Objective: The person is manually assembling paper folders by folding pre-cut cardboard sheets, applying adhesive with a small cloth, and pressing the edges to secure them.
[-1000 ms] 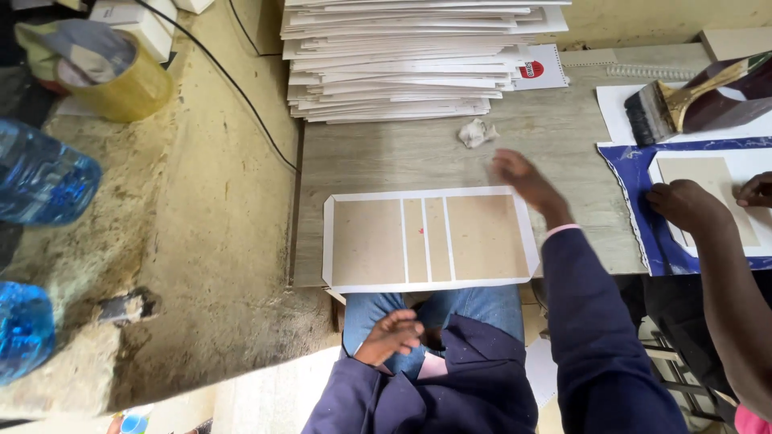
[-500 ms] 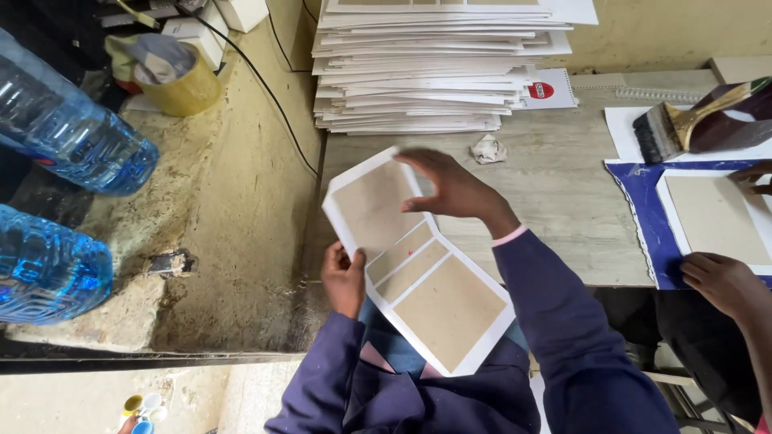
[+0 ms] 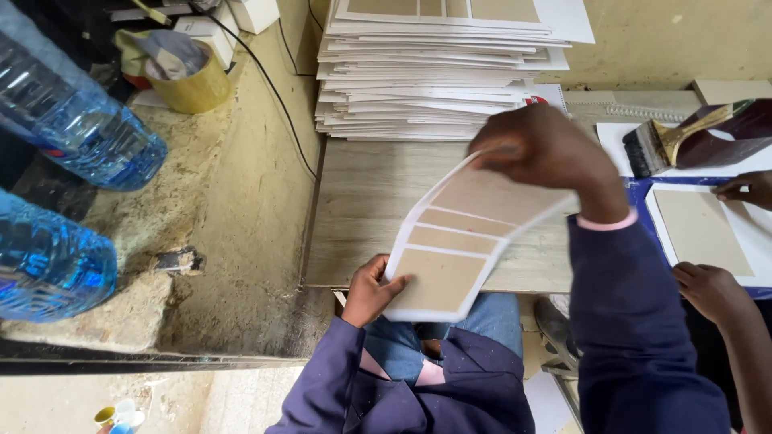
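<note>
- Grey wood-grain tabletop (image 3: pixel 362 209) fills the middle of the view, with a rough plastered ledge (image 3: pixel 249 201) running down its left edge.
- Over the tabletop's near edge, both hands hold up 1 white sheet with 4 brown card panels (image 3: pixel 462 241), bent into a curve and tilted.
- Left hand (image 3: pixel 371 291), just off the tabletop's near edge, has its fingers closed on the sheet's lower corner, thumb lying on the front face.
- Right hand (image 3: pixel 543 153), above the middle of the tabletop, has fingers pinched together on the sheet's upper corner.
- At the tabletop's far side sits a tall stack of similar white sheets (image 3: pixel 438 68), well apart from the held one.
- At the tabletop's right end, a wide brush (image 3: pixel 667 141) rests on white paper, and another person's 2 hands (image 3: pixel 712 285) press a brown board (image 3: pixel 700 229) on a blue cover.
- Left of the tabletop, across the ledge, lie 2 blue water bottles (image 3: pixel 76 133) and a roll of yellow tape (image 3: pixel 189 84); a black cable (image 3: pixel 277 96) runs down the ledge.
</note>
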